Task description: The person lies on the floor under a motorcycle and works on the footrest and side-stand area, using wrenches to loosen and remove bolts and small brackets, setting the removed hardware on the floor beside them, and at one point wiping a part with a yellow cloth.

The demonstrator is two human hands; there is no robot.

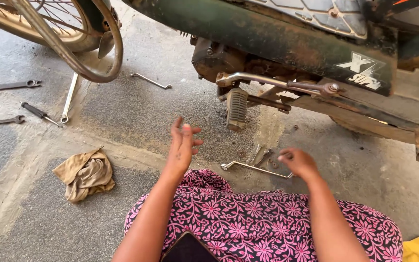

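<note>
My left hand [182,145] hung spread over bare ground. My right hand [298,162] was curled just above the bent rod [255,168]; I could not tell if it pinched anything.

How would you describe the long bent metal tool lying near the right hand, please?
Start at the motorcycle's ribbed rubber footpeg and drop to the concrete floor below. The thin silver Z-shaped socket wrench lies beside the right hand. Unlike the flat spanners far left, it is a cranked rod.
</note>
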